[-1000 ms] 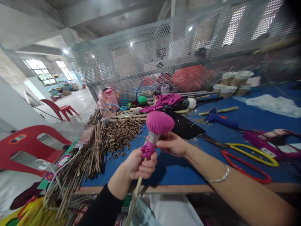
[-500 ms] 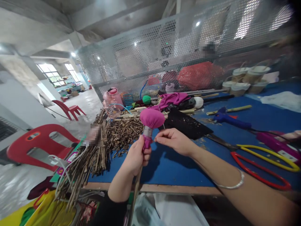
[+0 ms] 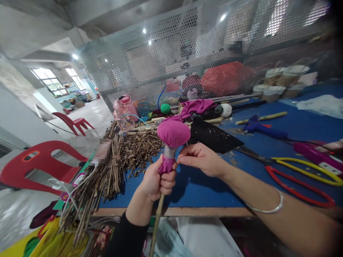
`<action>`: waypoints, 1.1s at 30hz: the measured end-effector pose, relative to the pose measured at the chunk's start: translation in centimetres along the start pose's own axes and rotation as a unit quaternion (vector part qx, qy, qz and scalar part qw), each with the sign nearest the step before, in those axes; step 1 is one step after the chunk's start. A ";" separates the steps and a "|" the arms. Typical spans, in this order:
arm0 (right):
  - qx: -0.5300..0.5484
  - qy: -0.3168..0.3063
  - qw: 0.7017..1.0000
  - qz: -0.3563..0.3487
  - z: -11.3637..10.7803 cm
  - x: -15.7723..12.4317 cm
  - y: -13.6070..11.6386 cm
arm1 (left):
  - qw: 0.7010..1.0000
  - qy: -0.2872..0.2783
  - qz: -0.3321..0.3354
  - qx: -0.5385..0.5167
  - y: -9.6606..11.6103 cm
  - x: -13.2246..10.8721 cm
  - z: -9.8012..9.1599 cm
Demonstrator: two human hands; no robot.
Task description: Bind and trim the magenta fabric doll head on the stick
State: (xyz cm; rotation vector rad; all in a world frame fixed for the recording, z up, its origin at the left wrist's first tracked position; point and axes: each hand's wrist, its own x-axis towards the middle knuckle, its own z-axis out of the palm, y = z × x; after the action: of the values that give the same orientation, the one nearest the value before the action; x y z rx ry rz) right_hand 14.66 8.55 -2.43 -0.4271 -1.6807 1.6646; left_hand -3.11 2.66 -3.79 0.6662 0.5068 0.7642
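My left hand (image 3: 158, 182) is wrapped round a stick (image 3: 158, 223) just below its padded head. Bright pink cloth (image 3: 174, 132) covers the round head, and its gathered end hangs under a band of grey thread (image 3: 169, 151) wound round the neck. Close on the right, my right hand (image 3: 199, 159) has its thumb and fingers pinched together beside the winding; a short bit of thread shows by the fingers. Beyond the hands lies a piece of black cloth (image 3: 214, 135). Large scissors (image 3: 270, 166) with a red and a yellow handle rest to the right.
Bundled dry stalks (image 3: 116, 171) and a heap of dried plant bits (image 3: 140, 150) cover the table's left side. A blue glue gun (image 3: 265, 132) lies at right, near another person's hand (image 3: 334, 145). Perforated metal panel (image 3: 160, 67) stands behind. A red chair (image 3: 40, 160) is at left.
The padded stick now stands more upright and shows more of its shaft below my left hand. My right hand stays pinched close to the winding. The view has shifted slightly.
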 end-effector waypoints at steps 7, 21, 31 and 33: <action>-0.001 -0.002 1.000 0.014 -0.2 0.2 0.0 | 0.996 -0.071 -0.027 -0.053 -0.3 0.0 0.1; 0.089 0.008 0.987 0.136 -1.8 0.9 3.1 | 0.975 0.199 -0.030 0.092 -2.2 2.4 -0.2; 0.047 0.115 0.988 0.088 -2.7 1.4 1.9 | 0.805 0.337 0.333 0.357 3.6 4.9 1.7; 0.037 0.143 0.986 0.079 -3.2 1.6 1.9 | 0.809 0.312 0.322 0.379 4.1 5.5 2.3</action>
State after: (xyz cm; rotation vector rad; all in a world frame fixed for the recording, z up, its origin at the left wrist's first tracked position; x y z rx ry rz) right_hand 15.27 12.18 -4.14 -0.7421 -1.3996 1.6818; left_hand -0.09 8.20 -0.27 1.3830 1.2638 1.4679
